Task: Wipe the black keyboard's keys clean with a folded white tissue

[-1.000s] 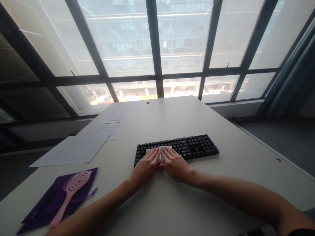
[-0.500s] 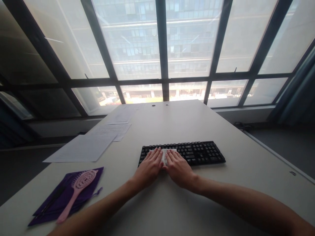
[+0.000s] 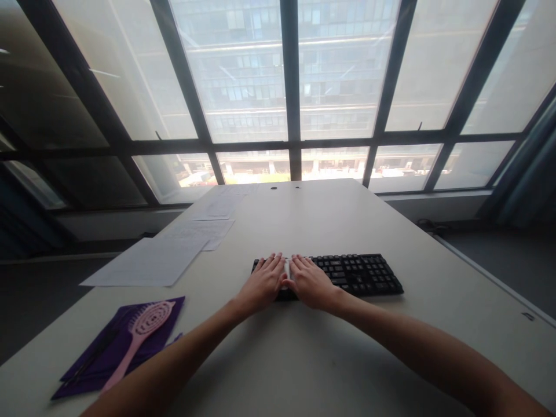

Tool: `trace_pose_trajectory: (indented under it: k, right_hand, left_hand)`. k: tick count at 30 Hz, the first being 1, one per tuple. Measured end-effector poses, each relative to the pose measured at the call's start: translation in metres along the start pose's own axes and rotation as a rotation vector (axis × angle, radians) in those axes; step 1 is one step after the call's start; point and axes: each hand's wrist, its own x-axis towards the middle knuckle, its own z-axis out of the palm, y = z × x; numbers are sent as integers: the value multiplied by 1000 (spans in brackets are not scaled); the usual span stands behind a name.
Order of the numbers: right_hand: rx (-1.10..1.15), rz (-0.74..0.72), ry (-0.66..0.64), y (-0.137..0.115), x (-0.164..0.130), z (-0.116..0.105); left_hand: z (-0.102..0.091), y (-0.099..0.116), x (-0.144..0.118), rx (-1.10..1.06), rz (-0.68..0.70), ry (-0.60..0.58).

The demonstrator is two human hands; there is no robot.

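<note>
A black keyboard (image 3: 360,273) lies across the middle of a pale table (image 3: 313,214). Both my hands rest flat on its left half, side by side with fingers pointing away from me. My left hand (image 3: 263,284) and my right hand (image 3: 310,281) press down on a small white wipe (image 3: 287,270). Only a narrow strip of the wipe shows between them; the rest is hidden under my palms. The keyboard's right half, with the number pad, is uncovered.
Several sheets of paper (image 3: 152,260) lie on the table's left side. A pink hairbrush (image 3: 141,330) rests on a purple pouch (image 3: 93,362) at the near left. Large windows (image 3: 291,87) stand behind the table, and a blue curtain (image 3: 527,168) hangs at right.
My hands have slid forward over the keys, and they now cover most of the wipe. The view has shifted a little, so the keyboard sits lower and further right.
</note>
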Motion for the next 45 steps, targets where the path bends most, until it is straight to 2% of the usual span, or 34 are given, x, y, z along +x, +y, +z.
trace_pose_trajectory:
  k: [5, 11, 18, 22, 25, 29, 36, 45]
  right_hand:
    - [34, 3, 2, 4, 3, 0]
    - [35, 50, 56, 5, -1, -13]
    - [53, 27, 92, 2, -2, -18]
    - [14, 66, 119, 6, 4, -16]
    - [-41, 83, 125, 9, 6, -9]
    - [-23, 36, 74, 9, 7, 3]
    - [-6, 29, 37, 8, 7, 10]
    - [24, 52, 37, 4, 4, 9]
  left_hand:
    - [0, 0, 2, -66, 59, 41]
    - [-8, -3, 5, -142, 14, 168]
    - [-17, 0, 0, -116, 126, 202]
    - [-9, 0, 2, -49, 85, 229]
    - [5, -5, 3, -6, 80, 186]
    - [16, -12, 3, -16, 170, 119]
    - [7, -15, -5, 6, 288, 26]
    - [5, -10, -5, -6, 286, 85]
